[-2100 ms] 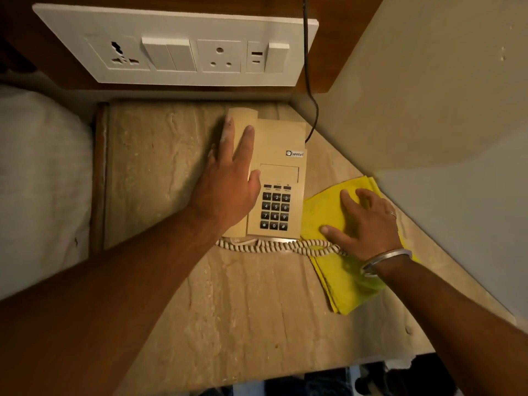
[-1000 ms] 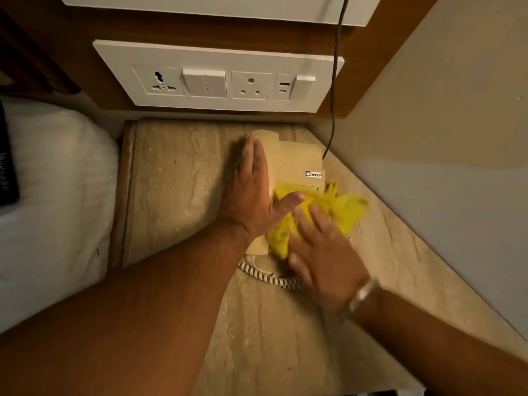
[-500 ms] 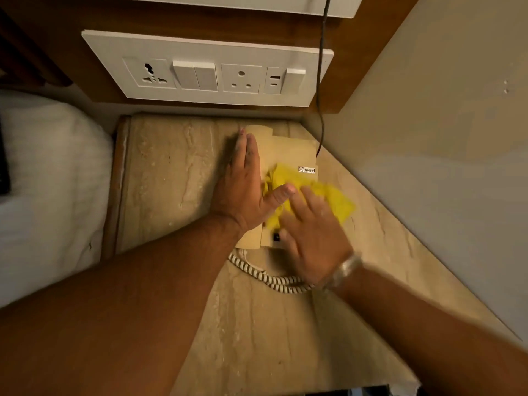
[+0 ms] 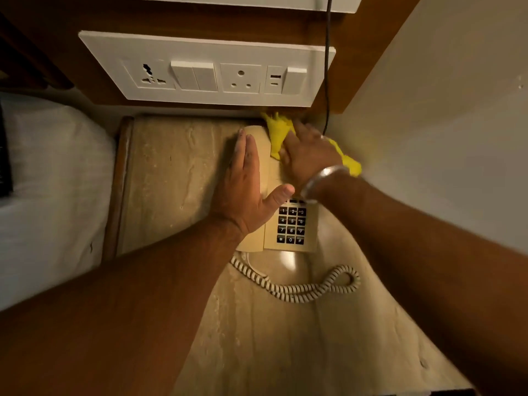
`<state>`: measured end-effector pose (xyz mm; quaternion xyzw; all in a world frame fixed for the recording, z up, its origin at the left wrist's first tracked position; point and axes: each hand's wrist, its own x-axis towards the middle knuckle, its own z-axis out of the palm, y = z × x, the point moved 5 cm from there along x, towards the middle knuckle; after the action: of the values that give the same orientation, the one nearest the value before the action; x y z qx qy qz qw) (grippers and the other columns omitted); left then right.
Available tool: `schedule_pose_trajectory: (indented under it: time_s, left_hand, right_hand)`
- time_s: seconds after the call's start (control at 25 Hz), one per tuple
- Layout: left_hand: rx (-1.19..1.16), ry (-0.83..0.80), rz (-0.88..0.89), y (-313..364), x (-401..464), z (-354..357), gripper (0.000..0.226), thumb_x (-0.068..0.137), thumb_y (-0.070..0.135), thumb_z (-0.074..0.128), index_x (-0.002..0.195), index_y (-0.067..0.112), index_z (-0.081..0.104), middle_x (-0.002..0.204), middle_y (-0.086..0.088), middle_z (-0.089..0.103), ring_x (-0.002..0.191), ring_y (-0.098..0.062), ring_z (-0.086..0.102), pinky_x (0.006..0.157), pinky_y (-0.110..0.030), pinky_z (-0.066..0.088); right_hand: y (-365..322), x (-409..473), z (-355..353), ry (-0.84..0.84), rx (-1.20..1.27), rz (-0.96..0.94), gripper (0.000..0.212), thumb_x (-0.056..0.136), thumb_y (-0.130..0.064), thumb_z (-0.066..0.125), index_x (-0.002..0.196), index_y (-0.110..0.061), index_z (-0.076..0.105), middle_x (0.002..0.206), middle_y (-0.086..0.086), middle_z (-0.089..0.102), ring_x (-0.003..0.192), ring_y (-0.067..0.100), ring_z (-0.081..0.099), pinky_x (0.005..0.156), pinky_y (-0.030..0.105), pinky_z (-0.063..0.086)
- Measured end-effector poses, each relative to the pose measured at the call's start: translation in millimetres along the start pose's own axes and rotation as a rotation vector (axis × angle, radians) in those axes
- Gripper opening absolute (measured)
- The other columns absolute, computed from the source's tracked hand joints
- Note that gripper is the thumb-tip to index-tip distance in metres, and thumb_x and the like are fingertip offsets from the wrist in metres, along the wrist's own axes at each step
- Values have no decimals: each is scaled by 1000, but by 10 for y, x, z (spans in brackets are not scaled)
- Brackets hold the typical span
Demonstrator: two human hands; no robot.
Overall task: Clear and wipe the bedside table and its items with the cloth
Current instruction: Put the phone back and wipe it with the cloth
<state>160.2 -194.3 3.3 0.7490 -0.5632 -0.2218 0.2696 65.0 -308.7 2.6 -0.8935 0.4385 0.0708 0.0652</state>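
A beige telephone [image 4: 291,227] with a dark keypad stands on the marble bedside table [image 4: 177,178] near the right wall. My left hand [image 4: 245,187] lies flat on its handset, fingers straight, thumb spread toward the keypad. My right hand [image 4: 308,155] presses the yellow cloth [image 4: 277,132] onto the far end of the phone, close to the back wall. Cloth ends stick out beyond the fingers and at the wrist. The coiled cord [image 4: 303,287] lies on the table in front of the phone.
A white switch and socket panel [image 4: 208,70] is on the wooden wall behind the table. A black cable [image 4: 327,67] hangs down at the corner. A white bed [image 4: 48,190] borders the table's left side. A plain wall closes the right side.
My right hand took the cloth from the table onto the phone and has wiped from the keypad area up to the phone's far end. The keypad is uncovered again. My left hand stays on the handset.
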Motion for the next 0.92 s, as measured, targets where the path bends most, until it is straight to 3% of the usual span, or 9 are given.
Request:
schedule_pose_trajectory:
  time_s: [0.08,0.2,0.32,0.4,0.52,0.6,0.68,0.84,0.92]
  left_hand:
    - [-21,4,3,0,-4,-10,140,63,99,2,157,-4,11,167,-21,4,155,-30,15,120,-42,30]
    - [-29,1,21,7,-3,1,140,64,99,2,156,-6,11,167,-21,3,155,-31,15,121,-44,28]
    - [-12,15,28,7,-9,2,140,65,99,2,156,-6,12,167,-22,4,155,-31,17,119,-42,31]
    - [-14,21,22,5,-13,14,139,65,99,1,156,-6,11,167,-22,3,155,-31,16,120,-40,30]
    - [-22,15,-11,14,-14,14,141,62,99,-2,157,-3,7,168,-19,0,156,-29,10,123,-39,24]
    - [-50,11,-17,13,0,10,140,63,99,-2,157,-3,6,168,-20,0,156,-29,9,124,-38,21]
    - [-59,17,-2,13,-11,21,139,64,99,0,157,-5,9,167,-21,2,156,-30,11,123,-38,21]
    - [-72,-14,2,13,13,47,140,63,99,0,157,-4,9,168,-19,0,155,-30,12,123,-40,22]
    - [-120,-38,11,5,1,7,139,64,99,-1,157,-4,6,167,-21,-5,156,-31,5,126,-43,15]
  right_hand:
    - [-224,-851,207,21,13,-117,52,95,-33,40,144,-17,33,157,16,25,143,39,23,113,50,26]
    - [-450,-1837,441,-6,47,-271,50,93,-39,40,139,-20,46,152,14,37,139,40,34,108,55,34]
    - [-312,-1307,292,35,16,-312,52,97,-41,35,137,-11,49,150,17,40,139,39,35,111,51,33]
    - [-190,-588,85,87,21,-242,53,97,-40,31,139,-10,44,149,18,40,137,39,37,108,48,34]
    - [53,325,-120,16,21,-74,43,100,-38,32,135,-15,42,133,18,53,118,37,51,96,42,42]
    - [-4,95,-28,7,39,-68,45,101,-33,36,143,-17,36,148,17,40,133,37,39,107,44,35]
    - [-110,-740,117,71,96,-146,49,94,-25,51,141,-18,42,155,14,31,140,38,31,112,49,28]
    - [-291,-1865,360,34,20,-413,46,82,-31,63,128,-26,60,135,14,57,116,39,59,92,49,48]
    - [-192,-1677,280,52,59,-328,53,77,-28,75,128,-27,60,117,18,65,94,40,65,79,46,52]
